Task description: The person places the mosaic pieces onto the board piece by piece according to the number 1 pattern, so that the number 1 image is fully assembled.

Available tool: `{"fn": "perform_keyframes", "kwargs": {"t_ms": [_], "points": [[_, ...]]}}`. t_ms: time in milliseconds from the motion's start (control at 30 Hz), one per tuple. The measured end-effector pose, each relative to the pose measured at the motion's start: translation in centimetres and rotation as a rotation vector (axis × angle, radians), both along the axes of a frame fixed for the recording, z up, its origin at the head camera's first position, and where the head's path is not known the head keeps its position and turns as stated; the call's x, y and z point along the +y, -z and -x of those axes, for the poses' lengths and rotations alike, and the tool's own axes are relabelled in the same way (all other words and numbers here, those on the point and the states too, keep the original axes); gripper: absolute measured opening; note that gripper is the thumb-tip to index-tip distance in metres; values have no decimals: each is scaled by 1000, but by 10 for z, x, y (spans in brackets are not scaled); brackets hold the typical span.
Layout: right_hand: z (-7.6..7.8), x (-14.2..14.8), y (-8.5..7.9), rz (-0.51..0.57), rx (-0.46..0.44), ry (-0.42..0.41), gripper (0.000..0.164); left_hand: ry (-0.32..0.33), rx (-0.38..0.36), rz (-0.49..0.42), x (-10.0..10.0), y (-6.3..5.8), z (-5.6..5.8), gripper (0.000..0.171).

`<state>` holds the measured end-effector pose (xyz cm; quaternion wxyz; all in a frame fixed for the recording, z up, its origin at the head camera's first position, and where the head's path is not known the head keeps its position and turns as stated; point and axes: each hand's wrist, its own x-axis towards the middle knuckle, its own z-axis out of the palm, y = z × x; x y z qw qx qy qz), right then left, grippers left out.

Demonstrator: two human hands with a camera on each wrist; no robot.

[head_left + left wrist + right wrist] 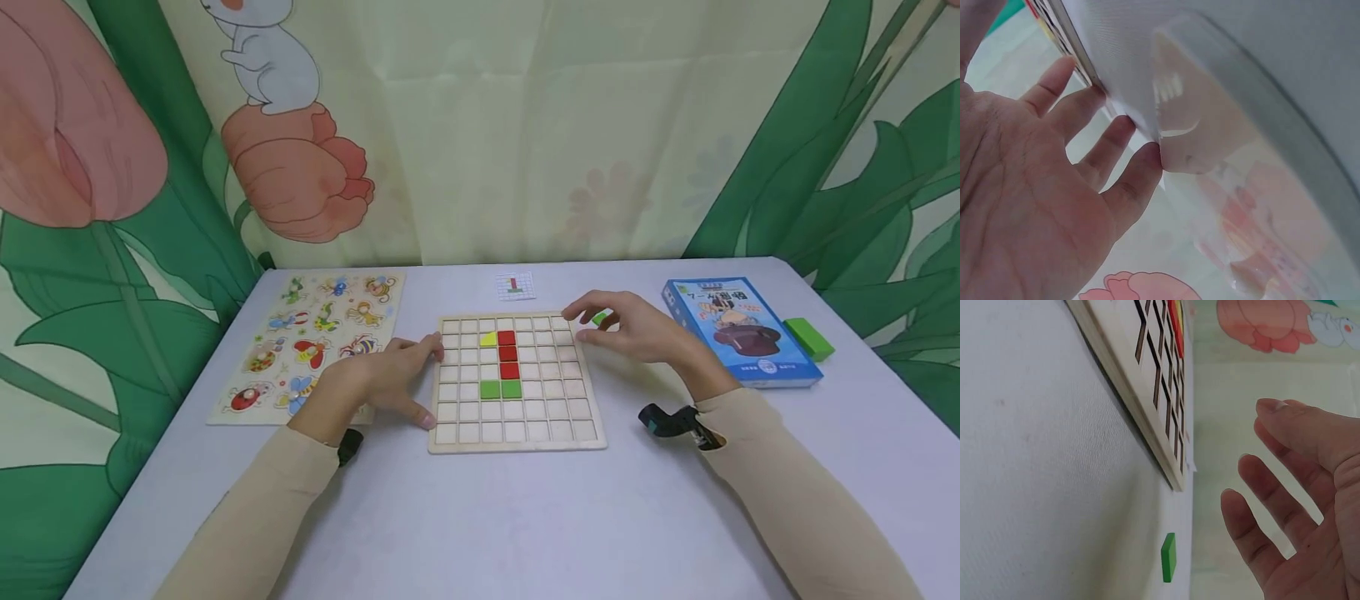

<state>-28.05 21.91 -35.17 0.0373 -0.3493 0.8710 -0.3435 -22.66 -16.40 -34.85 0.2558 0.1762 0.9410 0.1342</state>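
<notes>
A wooden grid board (517, 432) lies flat on the table. In its cells sit three red tiles (507, 353) in a column, a yellow piece (488, 339) left of the top one, and two green tiles (490, 389) below. My left hand (390, 375) touches the board's left edge, fingers and thumb spread. Past the board's upper right corner, my right hand (630, 329) hovers with thumb and forefinger apart in the head view, nothing seen between them. A loose green tile (1169, 557) lies on the table beneath it, partly covered by the hand in the head view.
Behind the board lies a small patterned card (515, 286). An insect picture board (258, 400) is on the left, partly under my left arm. To the right are a blue box (742, 333) and a green block (809, 339). A printed curtain (480, 167) hangs behind the table.
</notes>
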Motion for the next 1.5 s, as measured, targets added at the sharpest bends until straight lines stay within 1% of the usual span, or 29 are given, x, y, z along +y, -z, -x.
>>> {"fn": "perform_keyframes", "kwargs": {"t_ms": [133, 433, 567, 667, 800, 967, 1067, 1200, 1333, 1500], "points": [[5, 5, 2, 16, -10, 10, 33, -4, 0, -10, 1, 1, 0, 108], [9, 17, 5, 30, 41, 30, 33, -3, 14, -10, -1, 1, -1, 106], [10, 24, 5, 24, 47, 20, 33, -8, 17, 1, -1, 0, -1, 106], [11, 28, 3, 1, 23, 18, 34, -10, 22, 11, -1, -1, -1, 105], [14, 32, 3, -33, -27, 34, 37, -9, 20, 7, -1, -1, -2, 102], [17, 39, 8, -73, -65, 77, 43, -8, 27, 1, 1, -1, -2, 102], [17, 41, 8, -89, -95, 102, 43, -4, 32, -6, 2, 1, -1, 102], [14, 43, 9, -137, -135, 132, 43, -6, 23, -24, 2, 4, -1, 104], [14, 45, 13, -182, -147, 143, 43, -15, 24, -15, 3, 5, -2, 104], [14, 45, 16, -178, -115, 132, 41, -17, 42, -5, 0, 4, -1, 104]]}}
